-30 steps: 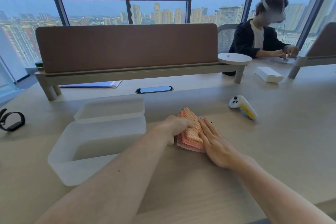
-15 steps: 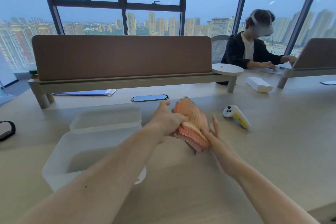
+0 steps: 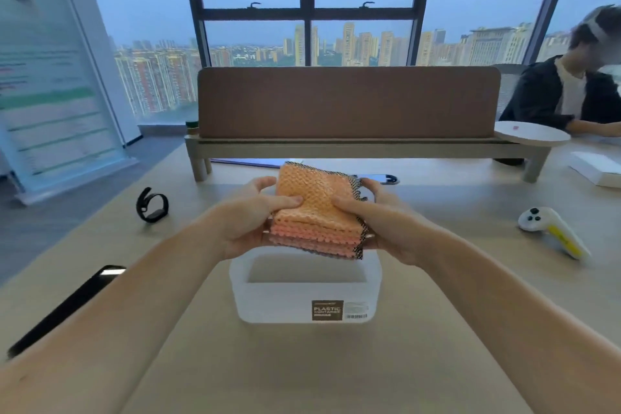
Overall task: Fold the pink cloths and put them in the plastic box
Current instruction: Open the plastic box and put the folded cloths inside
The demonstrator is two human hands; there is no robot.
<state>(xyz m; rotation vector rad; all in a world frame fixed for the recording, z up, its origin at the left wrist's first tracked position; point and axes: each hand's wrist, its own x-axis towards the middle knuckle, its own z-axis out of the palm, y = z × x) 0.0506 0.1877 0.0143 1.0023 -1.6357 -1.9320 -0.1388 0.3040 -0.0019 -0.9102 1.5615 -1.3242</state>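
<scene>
A folded stack of pink and orange textured cloths (image 3: 316,212) hangs in the air between both hands. My left hand (image 3: 250,222) grips its left edge with the thumb on top. My right hand (image 3: 386,222) clamps the right edge, where a dark trim shows. Directly below the stack stands the translucent white plastic box (image 3: 302,296), open at the top, with a brown label on its near wall. The stack hides the far part of the box and whatever lies behind it.
A black wristband (image 3: 152,205) lies at the left, a dark phone (image 3: 67,306) near my left forearm, a white and yellow controller (image 3: 551,228) at the right. A brown desk divider (image 3: 346,104) spans the back. Another person (image 3: 568,94) sits at far right.
The stack was pressed flat on the table to the right of the box; both hands have lifted it and carried it left, over the box. My view has turned left.
</scene>
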